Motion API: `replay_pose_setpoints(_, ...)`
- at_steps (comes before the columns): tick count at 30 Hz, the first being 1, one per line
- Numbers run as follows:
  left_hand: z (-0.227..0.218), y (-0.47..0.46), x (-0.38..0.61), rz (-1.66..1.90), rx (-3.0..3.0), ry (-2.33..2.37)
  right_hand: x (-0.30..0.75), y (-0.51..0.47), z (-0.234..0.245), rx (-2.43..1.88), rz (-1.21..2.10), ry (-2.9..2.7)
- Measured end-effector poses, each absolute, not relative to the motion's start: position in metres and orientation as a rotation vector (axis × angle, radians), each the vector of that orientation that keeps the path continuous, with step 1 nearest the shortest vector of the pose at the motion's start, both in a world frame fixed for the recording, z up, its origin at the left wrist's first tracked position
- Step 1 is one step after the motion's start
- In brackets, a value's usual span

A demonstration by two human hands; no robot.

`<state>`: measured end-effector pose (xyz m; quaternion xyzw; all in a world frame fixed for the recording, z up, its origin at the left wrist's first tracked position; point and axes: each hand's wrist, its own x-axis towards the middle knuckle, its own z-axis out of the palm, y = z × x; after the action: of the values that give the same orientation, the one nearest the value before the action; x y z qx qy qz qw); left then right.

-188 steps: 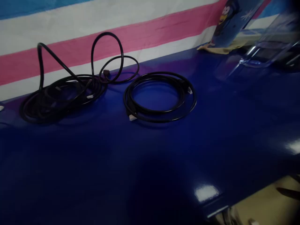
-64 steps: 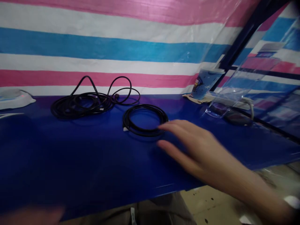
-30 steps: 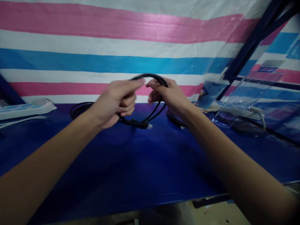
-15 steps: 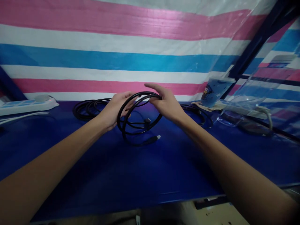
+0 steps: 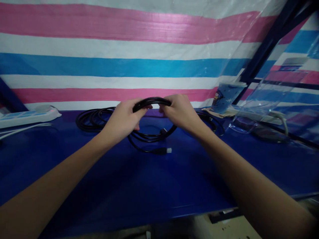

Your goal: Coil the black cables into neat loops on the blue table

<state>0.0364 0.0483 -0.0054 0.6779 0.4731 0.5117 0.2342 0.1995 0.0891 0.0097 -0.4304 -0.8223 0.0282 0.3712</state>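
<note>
I've closed my right hand (image 5: 181,109); it and my left hand (image 5: 122,118) hold the cable (image 5: 152,100), its loops seemingly tighter bunched.

On the tabletop (image 5: 129,186), a power strip (image 5: 30,117) is lying far left with thin cords (image 5: 27,127) running just on its near side, one cable coil (image 5: 84,121) is lying right of it, partly behind the left hand (image 5: 123,116), and another coil (image 5: 213,125) is lying farther right, partly behind the right hand (image 5: 180,109). Between these coils, the hands are holding a looped cable (image 5: 152,101) by its top, its plug (image 5: 161,151) pointing right on the near side. Far right, a cup (image 5: 226,98) is standing left of a plastic container (image 5: 261,99), while a tarp (image 5: 112,66) is hanging behind them all.
</note>
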Motion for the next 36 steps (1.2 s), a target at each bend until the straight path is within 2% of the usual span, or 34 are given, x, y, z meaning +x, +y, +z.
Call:
replay_pose_setpoints(3, -0.004, 0.054, 0.032, 1.773, 1.538, 1.144, 0.199, 0.087, 0.013, -0.876, 0.75, -2.045)
replay_pose_setpoints(5, -0.001, 0.055, 0.028, 1.883, 1.315, 1.026, 0.198, 0.088, 0.009, -0.685, 1.108, -1.98)
replay_pose_setpoints(7, 0.001, 0.055, 0.023, 1.901, 1.146, 0.934, 0.197, 0.091, 0.003, -0.571, 1.32, -1.904)
replay_pose_setpoints(10, 0.001, 0.056, 0.018, 1.87, 0.954, 0.821, 0.192, 0.096, -0.008, -0.495, 1.453, -1.81)
replay_pose_setpoints(12, 0.001, 0.057, 0.014, 1.837, 0.857, 0.755, 0.19, 0.097, -0.012, -0.448, 1.466, -1.789)
replay_pose_setpoints(15, 0.005, 0.06, 0.005, 1.785, 0.797, 0.718, 0.191, 0.099, -0.011, -0.512, 1.239, -1.887)
replay_pose_setpoints(18, 0.013, 0.06, -0.009, 1.619, 0.934, 0.771, 0.201, 0.105, -0.004, -0.67, 0.742, -2.025)
replay_pose_setpoints(21, 0.019, 0.059, -0.023, 1.338, 1.156, 0.89, 0.216, 0.112, 0.004, -0.748, 0.235, -1.907)
replay_pose_setpoints(23, 0.02, 0.058, -0.028, 1.209, 1.212, 0.98, 0.226, 0.116, 0.009, -0.801, 0.087, -1.726)
replay_pose_setpoints(25, 0.019, 0.058, -0.029, 1.171, 1.214, 1.024, 0.236, 0.118, 0.014, -0.879, 0.155, -1.534)
replay_pose_setpoints(27, 0.019, 0.058, -0.028, 1.236, 1.246, 1.002, 0.243, 0.119, 0.017, -0.986, 0.442, -1.475)
replay_pose_setpoints(29, 0.02, 0.057, -0.027, 1.343, 1.312, 0.935, 0.247, 0.119, 0.018, -1.121, 0.77, -1.605)
replay_pose_setpoints(31, 0.024, 0.055, -0.028, 1.451, 1.346, 0.857, 0.246, 0.118, 0.016, -1.224, 0.89, -1.79)
replay_pose_setpoints(34, 0.032, 0.052, -0.037, 1.676, 1.253, 0.735, 0.238, 0.118, 0.008, -1.165, 0.954, -1.857)
replay_pose_setpoints(36, 0.037, 0.052, -0.048, 1.877, 1.075, 0.653, 0.231, 0.118, 0.001, -1.063, 1.178, -1.78)
